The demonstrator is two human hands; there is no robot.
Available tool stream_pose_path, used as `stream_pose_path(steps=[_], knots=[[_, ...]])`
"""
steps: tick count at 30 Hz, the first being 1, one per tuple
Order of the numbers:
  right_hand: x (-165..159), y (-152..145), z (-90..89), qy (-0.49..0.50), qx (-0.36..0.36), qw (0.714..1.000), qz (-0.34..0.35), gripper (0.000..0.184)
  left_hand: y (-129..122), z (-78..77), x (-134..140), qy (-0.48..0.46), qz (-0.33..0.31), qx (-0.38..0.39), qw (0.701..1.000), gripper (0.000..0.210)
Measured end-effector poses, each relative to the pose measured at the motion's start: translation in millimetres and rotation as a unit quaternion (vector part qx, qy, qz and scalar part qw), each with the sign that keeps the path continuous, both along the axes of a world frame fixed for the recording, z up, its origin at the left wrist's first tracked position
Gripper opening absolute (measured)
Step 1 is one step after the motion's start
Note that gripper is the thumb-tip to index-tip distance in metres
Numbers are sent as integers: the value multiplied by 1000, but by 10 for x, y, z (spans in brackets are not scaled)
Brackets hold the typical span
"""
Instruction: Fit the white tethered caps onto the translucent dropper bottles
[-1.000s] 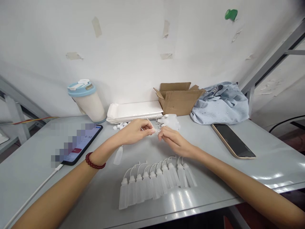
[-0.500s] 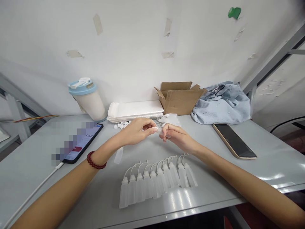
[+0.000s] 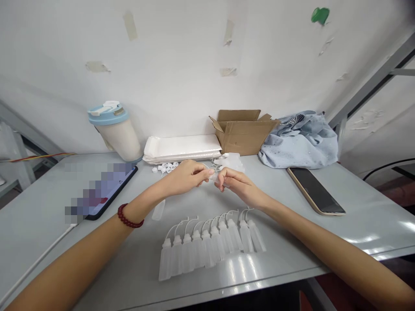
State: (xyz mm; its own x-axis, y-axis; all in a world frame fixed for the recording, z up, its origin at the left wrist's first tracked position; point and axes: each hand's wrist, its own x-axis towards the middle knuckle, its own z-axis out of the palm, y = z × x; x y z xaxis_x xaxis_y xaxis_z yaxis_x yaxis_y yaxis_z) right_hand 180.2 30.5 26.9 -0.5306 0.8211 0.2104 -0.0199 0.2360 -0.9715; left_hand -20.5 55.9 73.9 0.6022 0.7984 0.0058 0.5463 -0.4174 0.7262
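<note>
My left hand (image 3: 186, 178) and my right hand (image 3: 238, 183) meet above the middle of the table. Between them is a small translucent squeeze bottle (image 3: 214, 176), mostly covered by fingers. The left thumb and fingers pinch its top end; whether a cap is there I cannot make out. Curled right fingers grip the body. Closer to me lies a row of similar bottles (image 3: 204, 248), each with a thin strap arching from its neck. Another bottle (image 3: 158, 210) lies apart under my left wrist. Small white caps (image 3: 167, 167) are piled behind my left hand.
Along the wall stand a tumbler (image 3: 118, 136), a stack of white padded envelopes (image 3: 181, 147), an open cardboard box (image 3: 246, 136) and a bundled blue cloth (image 3: 301, 144). One phone (image 3: 113, 194) with a cable lies left, another phone (image 3: 314, 190) right. A clear plastic bag (image 3: 231, 161) lies before the box.
The whole view has shifted slightly. My left fingers have closed in further over the bottle's top, and the hands are a little nearer each other. The bottle row is unchanged.
</note>
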Motion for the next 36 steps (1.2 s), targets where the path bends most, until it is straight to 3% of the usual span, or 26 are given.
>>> stream_pose_path(steps=[7,10,15,22,25,36], knots=[[1,-55,50,-93,76,993,6,22,37,-28,-40,-15,-12,-140,990,46],[-4,-57,46,-91,72,993,7,22,37,-35,-45,-14,-16,-154,988,45],[24,14,10,-26,12,999,31,20,-13,-5,-25,8,-38,-65,997,44],[51,88,-28,91,-109,987,70,16,-66,-27,2,3,-34,133,991,12],[50,86,-10,109,-128,984,66,17,-69,-47,18,-18,-18,166,986,7],[50,74,22,115,-131,983,59,16,-40,-1,23,-115,24,-35,992,29]])
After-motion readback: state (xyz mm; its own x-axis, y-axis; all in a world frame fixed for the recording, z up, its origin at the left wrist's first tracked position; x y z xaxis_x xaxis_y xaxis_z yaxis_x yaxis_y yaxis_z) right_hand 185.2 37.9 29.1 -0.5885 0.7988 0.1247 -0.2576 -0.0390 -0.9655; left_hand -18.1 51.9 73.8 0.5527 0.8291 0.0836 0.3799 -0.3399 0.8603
